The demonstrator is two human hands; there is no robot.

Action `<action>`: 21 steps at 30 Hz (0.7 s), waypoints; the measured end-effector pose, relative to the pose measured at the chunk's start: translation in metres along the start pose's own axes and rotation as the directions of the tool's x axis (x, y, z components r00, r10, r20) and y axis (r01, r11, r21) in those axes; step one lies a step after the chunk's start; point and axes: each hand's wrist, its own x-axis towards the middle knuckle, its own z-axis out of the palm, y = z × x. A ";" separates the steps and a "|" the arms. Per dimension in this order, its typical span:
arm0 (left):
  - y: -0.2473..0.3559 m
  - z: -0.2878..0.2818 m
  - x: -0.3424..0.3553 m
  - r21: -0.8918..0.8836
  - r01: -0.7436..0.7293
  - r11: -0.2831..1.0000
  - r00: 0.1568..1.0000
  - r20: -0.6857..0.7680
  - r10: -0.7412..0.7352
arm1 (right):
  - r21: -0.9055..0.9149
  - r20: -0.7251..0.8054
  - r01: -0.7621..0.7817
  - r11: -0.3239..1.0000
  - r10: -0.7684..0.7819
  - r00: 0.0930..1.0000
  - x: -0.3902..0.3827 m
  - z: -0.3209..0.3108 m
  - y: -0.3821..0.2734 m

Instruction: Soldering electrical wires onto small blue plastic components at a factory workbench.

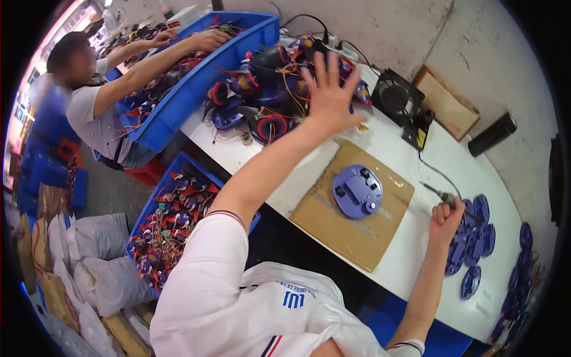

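My left hand is stretched out with its fingers spread, over the near edge of a heap of purple and black plastic parts with thin wires. Nothing is held in it. In my right hand is a soldering iron, its tip pointing up and left and its cord running back. Between my hands, a round purple plastic base with black fittings lies on a taped cardboard sheet. Several similar purple bases lie on the table just right of my right hand.
A black fan stands at the back near a dark cylinder by the wall. To the left, a long blue bin has a co-worker reaching into it. Another blue crate of wired parts sits below the table edge.
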 end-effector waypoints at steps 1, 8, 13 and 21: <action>0.002 0.007 0.003 0.026 0.023 0.999 1.000 0.007 -0.023 | 0.003 -0.013 0.009 1.000 -0.009 1.000 0.001 -0.001 0.003; 0.001 0.036 -0.003 0.173 -0.098 0.980 0.940 0.340 0.034 | 0.083 -0.088 -0.056 0.995 0.063 0.994 0.003 -0.024 0.009; -0.033 0.040 -0.008 0.231 -0.165 0.959 0.931 0.357 0.075 | 0.136 -0.121 -0.040 0.990 0.057 0.991 0.001 -0.024 0.010; -0.037 0.031 -0.005 0.182 -0.121 0.976 0.937 0.344 0.052 | 0.084 -0.156 -0.053 0.995 0.065 0.986 -0.003 -0.008 0.010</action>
